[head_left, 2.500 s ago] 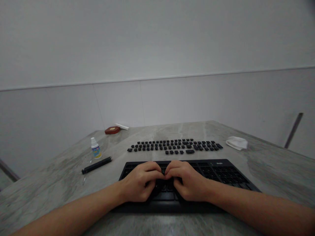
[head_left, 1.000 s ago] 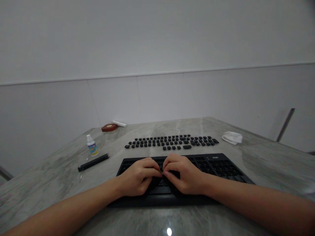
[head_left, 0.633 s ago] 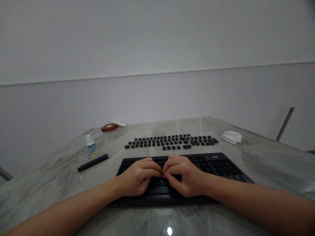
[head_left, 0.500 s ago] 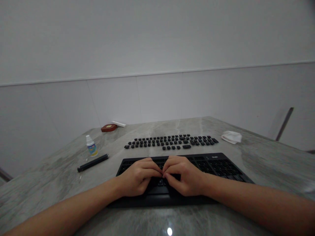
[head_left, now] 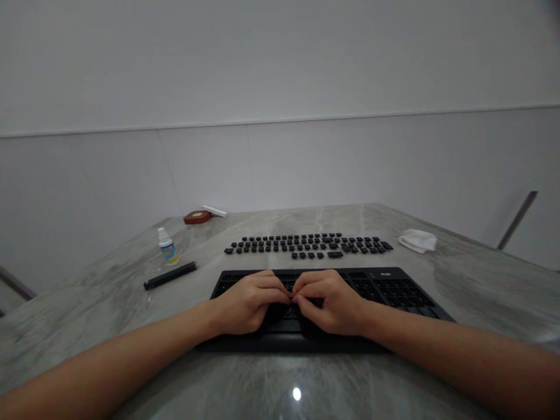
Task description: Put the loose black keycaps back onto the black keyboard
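One marbled table spans the scene, and here's one black keyboard near its front edge, middle keys hidden beneath two hands. Left hand and right hand curl half-closed, fingertips meeting over those keys; whether they pinch anything, I can't tell. Farther out: one black stick, one crumpled white cloth, one upright bottle, one reddish case, both contents unseen. Smallest, loose keycaps in rows behind the keyboard, too tiny to count surely; five sit nearest, one wide.
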Available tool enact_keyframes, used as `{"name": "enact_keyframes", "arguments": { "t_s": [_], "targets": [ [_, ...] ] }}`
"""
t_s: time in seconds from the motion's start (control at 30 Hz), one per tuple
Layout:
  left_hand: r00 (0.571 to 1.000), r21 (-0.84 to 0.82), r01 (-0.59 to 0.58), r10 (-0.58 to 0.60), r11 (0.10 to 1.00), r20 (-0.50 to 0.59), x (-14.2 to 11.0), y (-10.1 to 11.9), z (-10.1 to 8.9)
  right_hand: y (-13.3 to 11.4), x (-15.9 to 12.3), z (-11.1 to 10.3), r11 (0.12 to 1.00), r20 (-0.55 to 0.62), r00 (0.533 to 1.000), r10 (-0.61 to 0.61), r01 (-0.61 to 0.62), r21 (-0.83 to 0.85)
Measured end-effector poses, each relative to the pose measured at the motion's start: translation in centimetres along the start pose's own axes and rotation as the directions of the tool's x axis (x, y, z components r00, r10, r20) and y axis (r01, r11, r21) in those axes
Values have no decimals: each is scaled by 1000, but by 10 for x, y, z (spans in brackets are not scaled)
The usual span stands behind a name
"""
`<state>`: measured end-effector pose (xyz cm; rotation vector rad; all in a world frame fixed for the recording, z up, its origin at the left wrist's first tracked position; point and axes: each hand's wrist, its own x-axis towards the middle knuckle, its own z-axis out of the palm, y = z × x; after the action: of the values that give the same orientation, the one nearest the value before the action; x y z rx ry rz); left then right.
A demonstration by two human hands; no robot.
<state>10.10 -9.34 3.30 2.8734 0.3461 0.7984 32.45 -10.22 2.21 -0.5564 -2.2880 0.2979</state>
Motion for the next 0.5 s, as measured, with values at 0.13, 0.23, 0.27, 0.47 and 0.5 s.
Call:
{"name": "enact_keyframes", "arguments": {
  "t_s": [0.13, 0.23, 0.27, 0.47, 0.5],
  "targets": [
    [1000, 10, -1, 0, 1000, 14, 0, 0, 0, 1, 1, 0, 1000, 6, 1000, 2, -2, 8],
    [1000, 9, 0, 0, 1000, 3, 0, -1, 1, 1, 1, 0, 1000, 9, 1000, 1, -2, 21],
    [1000, 5, 3, -3, 1000, 6, -1, -2, 1, 0, 1, 0, 1000, 15, 1000, -12, 11, 17],
    [1000, -11, -2, 2, 1000, -3, 0, -3, 2, -5, 1, -4, 992, 128, 989, -80, 91, -85],
    [1000, -9, -5, 5, 1000, -8, 1, -2, 2, -6, 2, -4, 991, 146, 986, -79, 94, -97]
  ]
}}
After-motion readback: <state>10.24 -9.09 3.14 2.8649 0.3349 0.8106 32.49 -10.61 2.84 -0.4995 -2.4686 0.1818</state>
